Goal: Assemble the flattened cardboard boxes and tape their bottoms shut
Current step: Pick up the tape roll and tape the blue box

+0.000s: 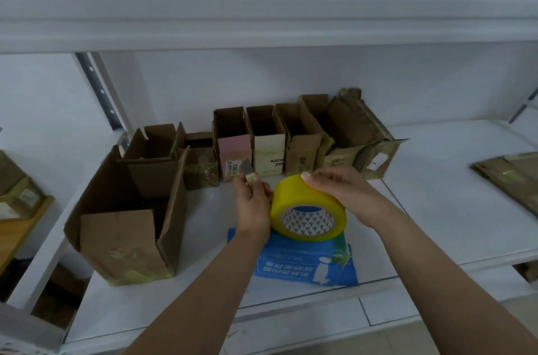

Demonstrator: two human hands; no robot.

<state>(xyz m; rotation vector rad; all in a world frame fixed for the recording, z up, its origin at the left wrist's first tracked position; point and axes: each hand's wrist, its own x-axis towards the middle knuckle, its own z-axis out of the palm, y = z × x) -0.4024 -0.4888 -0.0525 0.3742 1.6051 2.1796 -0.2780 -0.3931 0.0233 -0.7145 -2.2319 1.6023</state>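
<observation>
A thick yellow tape roll (302, 203) stands on edge over a blue flat box (302, 264) lying on the white shelf (436, 209). My right hand (337, 189) grips the roll from above and behind. My left hand (253, 203) sits at the roll's left side and pinches a small utility knife (247, 171) whose grey blade points up. Along the back stands a row of small assembled boxes (267, 142) with open tops. A large open cardboard box (131, 215) stands at the left.
Flattened cardboard pieces (512, 177) lie at the shelf's right end. More cardboard and a wooden surface (20, 209) sit beyond the shelf's left edge. An upper shelf (262, 5) overhangs the work area. A metal upright (99, 90) runs up the back left.
</observation>
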